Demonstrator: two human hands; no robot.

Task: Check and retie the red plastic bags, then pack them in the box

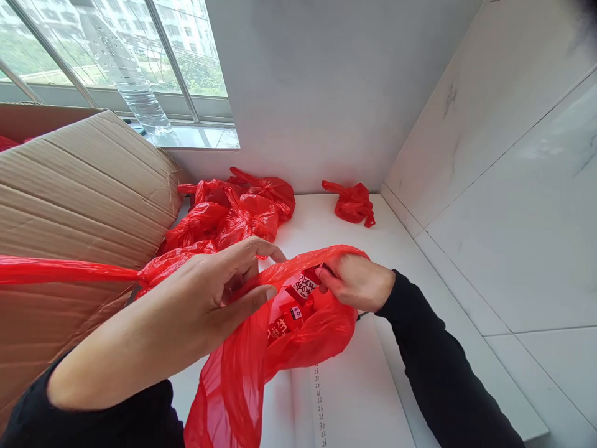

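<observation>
On your left, a brown corrugated cardboard box stands beside knotted red plastic bags. Your left hand has thumb and forefinger apart at the rim of an open red plastic bag between your hands; I cannot tell whether its other fingers grip. Inside, your right hand pinches a small red printed packet.

clear bottle on windowsill, barred window, marbled wall tiles
</observation>
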